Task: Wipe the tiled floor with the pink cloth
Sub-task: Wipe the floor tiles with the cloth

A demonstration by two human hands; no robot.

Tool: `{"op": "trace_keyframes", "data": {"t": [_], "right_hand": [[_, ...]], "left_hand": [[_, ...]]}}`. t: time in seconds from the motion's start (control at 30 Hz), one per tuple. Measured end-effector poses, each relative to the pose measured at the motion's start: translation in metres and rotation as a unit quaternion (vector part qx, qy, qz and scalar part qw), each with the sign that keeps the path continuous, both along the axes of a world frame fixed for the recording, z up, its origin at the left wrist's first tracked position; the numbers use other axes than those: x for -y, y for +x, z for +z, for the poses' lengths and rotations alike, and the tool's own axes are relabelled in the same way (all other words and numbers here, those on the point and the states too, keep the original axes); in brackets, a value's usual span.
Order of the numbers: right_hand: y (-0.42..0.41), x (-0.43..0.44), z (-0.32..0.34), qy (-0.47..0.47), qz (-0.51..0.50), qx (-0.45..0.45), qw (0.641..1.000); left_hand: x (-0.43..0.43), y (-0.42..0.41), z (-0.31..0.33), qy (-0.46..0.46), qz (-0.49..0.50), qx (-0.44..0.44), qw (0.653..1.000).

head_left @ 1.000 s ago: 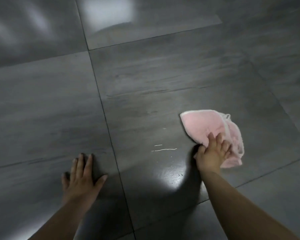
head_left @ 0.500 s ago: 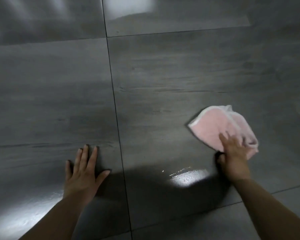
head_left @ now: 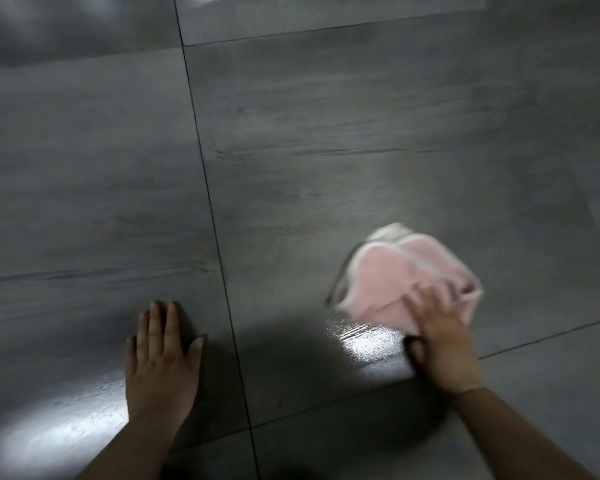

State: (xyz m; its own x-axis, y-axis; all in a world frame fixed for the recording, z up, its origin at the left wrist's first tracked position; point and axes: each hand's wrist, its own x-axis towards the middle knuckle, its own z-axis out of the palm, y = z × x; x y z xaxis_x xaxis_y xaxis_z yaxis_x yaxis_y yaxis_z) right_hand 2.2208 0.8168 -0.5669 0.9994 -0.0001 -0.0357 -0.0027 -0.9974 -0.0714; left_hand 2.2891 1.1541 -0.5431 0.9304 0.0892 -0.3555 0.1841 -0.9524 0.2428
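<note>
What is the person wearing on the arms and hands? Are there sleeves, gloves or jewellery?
No sleeves or gloves are in view; the arms are bare up to the frame edge. The left hand shows no ring or watch. The right hand is blurred; a thin line crosses its wrist, and whether it is a band or a crease is unclear.

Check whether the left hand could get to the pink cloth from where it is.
Probably yes. The left hand lies flat on the floor, holding nothing, and only bare tile separates it from the pink cloth; the right hand covers just its near edge.

right hand (head_left: 440, 337) blurred, pink cloth (head_left: 392, 282) blurred
</note>
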Motion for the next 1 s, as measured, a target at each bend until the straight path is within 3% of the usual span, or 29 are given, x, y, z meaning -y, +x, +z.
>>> {"op": "trace_keyframes", "data": {"t": [0.13, 0.2, 0.27, 0.33, 0.4, 0.43, 0.6, 0.7, 0.8, 0.87, 0.93, 1.0], "right_hand": [[-0.005, 0.016, 0.002, 0.025, -0.236, -0.009, 0.971], [0.006, -0.032, -0.003, 0.022, -0.265, 0.008, 0.964], [0.007, -0.095, -0.006, 0.028, -0.174, 0.016, 0.984], [-0.003, -0.136, -0.004, 0.038, 0.001, 0.005, 0.999], [-0.012, -0.123, -0.002, 0.042, 0.126, -0.022, 0.991], [-0.015, -0.101, -0.002, 0.039, 0.141, -0.023, 0.989], [-0.039, 0.007, 0.012, -0.005, -0.096, 0.008, 0.995], [-0.022, 0.002, 0.032, -0.007, -0.196, -0.047, 0.979], [0.009, -0.034, 0.054, 0.062, -0.23, -0.047, 0.97], [0.026, -0.062, 0.066, 0.236, -0.282, -0.061, 0.928], [0.037, -0.087, 0.09, 0.46, -0.316, -0.099, 0.824], [0.048, -0.093, 0.111, 0.603, -0.321, -0.093, 0.725]], "left_hand": [[0.006, -0.004, -0.003, -0.01, 0.001, -0.014, 1.0], [0.004, -0.001, -0.002, -0.017, -0.002, -0.024, 1.0], [0.003, 0.0, 0.001, -0.025, -0.006, -0.036, 0.999], [0.003, -0.002, 0.0, -0.017, -0.002, -0.036, 0.999], [0.003, -0.002, 0.0, -0.018, -0.005, -0.012, 1.0], [0.002, -0.001, -0.001, -0.023, -0.002, -0.018, 1.0], [0.001, 0.001, 0.001, -0.036, 0.003, -0.028, 0.999], [0.001, 0.001, 0.002, -0.039, 0.004, -0.037, 0.999], [0.0, 0.002, 0.005, -0.045, 0.002, -0.04, 0.998], [0.0, 0.003, 0.008, -0.048, 0.001, -0.04, 0.998], [0.0, 0.004, 0.009, -0.047, 0.003, -0.041, 0.998], [0.001, 0.004, 0.009, -0.051, 0.007, -0.041, 0.998]]}}
